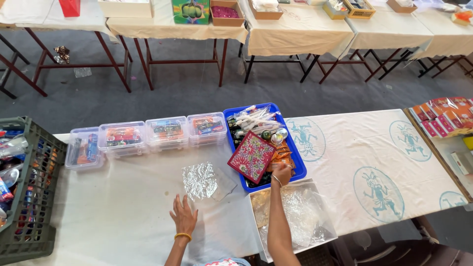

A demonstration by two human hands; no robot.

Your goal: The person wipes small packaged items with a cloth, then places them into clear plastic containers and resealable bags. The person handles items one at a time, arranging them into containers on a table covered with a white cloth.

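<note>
My left hand (183, 216) lies flat and open on the white tablecloth, just below a crumpled sheet of silver foil (200, 181). My right hand (282, 173) reaches into the blue tray (297, 158), its fingers closed among orange packets (283, 155) beside a red flowered pouch (251, 157). Whether it grips a packet is hidden by the fingers. The tray also holds clear wrapped items and small round objects at its far end.
A row of clear lidded boxes (148, 135) stands left of the tray. A white box with clear plastic (295, 216) sits at the near edge. A grey crate (27, 197) is far left, red packets (446, 118) far right, more tables behind.
</note>
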